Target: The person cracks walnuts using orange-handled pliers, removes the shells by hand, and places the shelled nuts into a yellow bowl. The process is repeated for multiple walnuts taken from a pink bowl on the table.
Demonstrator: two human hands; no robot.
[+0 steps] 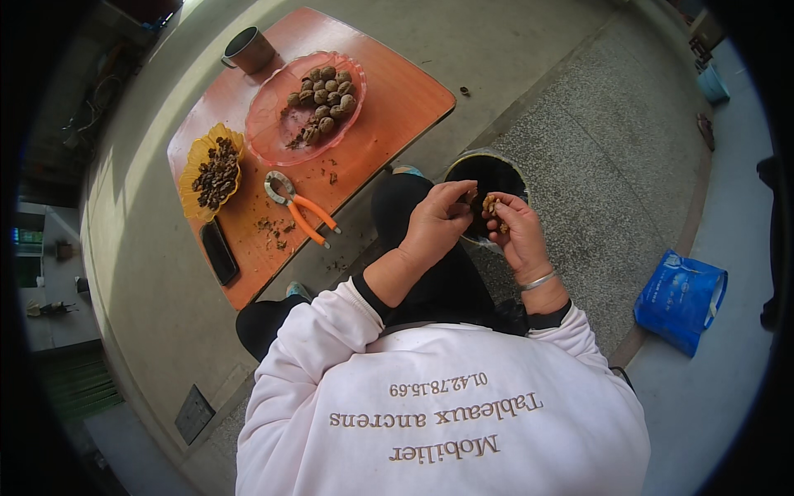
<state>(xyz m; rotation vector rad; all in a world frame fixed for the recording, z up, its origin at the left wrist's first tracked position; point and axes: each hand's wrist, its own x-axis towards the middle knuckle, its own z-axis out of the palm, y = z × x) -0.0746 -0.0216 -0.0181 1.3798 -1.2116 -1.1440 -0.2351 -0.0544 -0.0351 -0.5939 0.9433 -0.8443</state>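
Over a bin lined with a black bag (490, 167), my two hands work close together. My right hand (521, 232) holds pale brown walnut kernel pieces (490, 203) between thumb and fingers. In my left hand (434, 214) the fingers pinch a small brown piece (469, 196), seemingly walnut shell and partly hidden by them. Whole walnuts (331, 86) lie in a pink scalloped plastic tray (263, 127) on the low table. Shelled kernels (218, 173) fill much of a yellow flower-shaped bowl (189, 186). Nutcracker pliers with orange handles (304, 208) rest near the table's edge, jaws apart.
The orange-topped table (397, 93) also bears a metal mug (249, 51), a black phone (219, 253) and shell crumbs (273, 232). A blue bag (679, 301) lies on the floor at right. Farther off stands a light-blue bucket (713, 85).
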